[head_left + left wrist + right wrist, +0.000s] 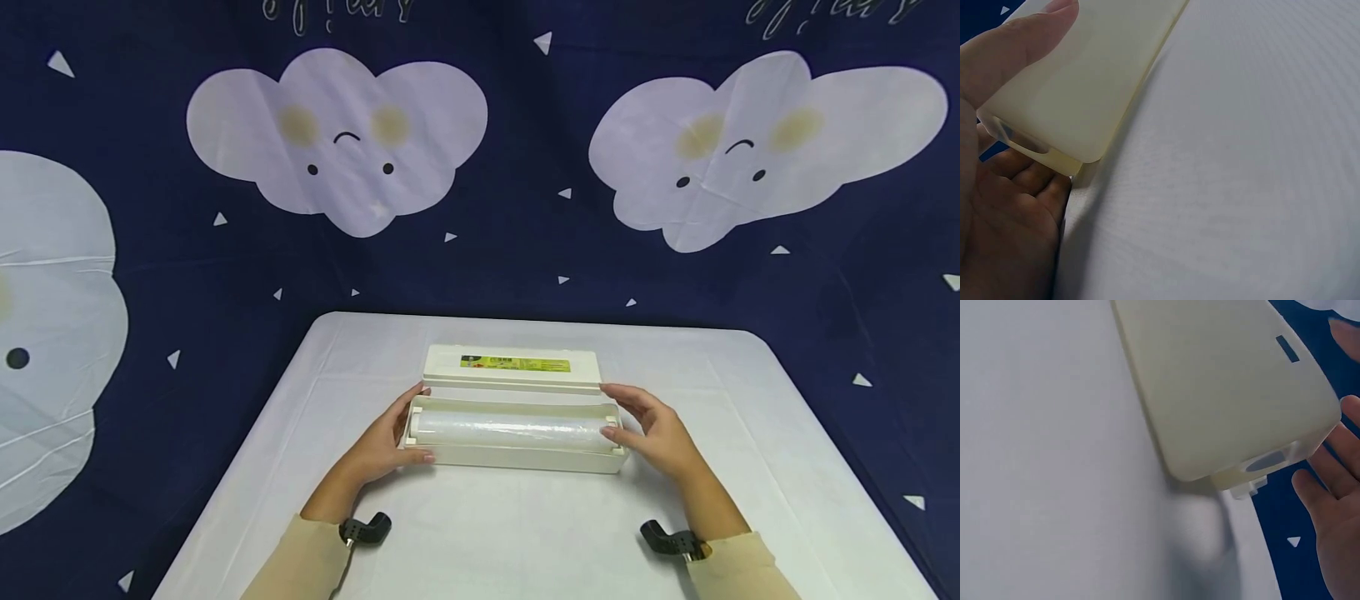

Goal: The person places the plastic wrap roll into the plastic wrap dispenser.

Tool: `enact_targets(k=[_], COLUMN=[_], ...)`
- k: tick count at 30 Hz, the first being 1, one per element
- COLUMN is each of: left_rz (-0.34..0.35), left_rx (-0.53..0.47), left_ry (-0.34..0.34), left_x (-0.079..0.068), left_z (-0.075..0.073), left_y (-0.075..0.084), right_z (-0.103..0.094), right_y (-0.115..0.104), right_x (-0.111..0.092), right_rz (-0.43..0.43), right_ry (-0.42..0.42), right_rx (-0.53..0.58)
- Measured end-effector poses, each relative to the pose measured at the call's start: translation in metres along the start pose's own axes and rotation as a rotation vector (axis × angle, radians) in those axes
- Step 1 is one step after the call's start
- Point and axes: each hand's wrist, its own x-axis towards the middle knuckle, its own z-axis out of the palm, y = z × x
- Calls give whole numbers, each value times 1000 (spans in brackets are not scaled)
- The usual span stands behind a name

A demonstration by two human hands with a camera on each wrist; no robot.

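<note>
White roll (502,427), head view only; left hand (381,443) grips box (525,459); right hand (660,432) spread, empty.

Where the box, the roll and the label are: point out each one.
Box (517,459): head view, on its front wall.
Roll (510,428): head view, on the middle of its long side.
Label (515,364): head view, on the middle of its printed face.

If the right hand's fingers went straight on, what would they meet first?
Probably the lid, just beyond the right hand in the head view; depth there is unclear.
</note>
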Motion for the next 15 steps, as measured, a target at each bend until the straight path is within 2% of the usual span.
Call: enact_targets(k=[7,15], left_rz=[-3,2], left_rx=[-2,-8], left_ry=[-1,-2], left_x=[0,0], left_z=[0,0], left_y=[0,0], right_z=[2,8], right_y=[13,18], right_x=[-11,-17], right_rz=[69,141], right_ry=[-74,-51], right_rx=[39,66])
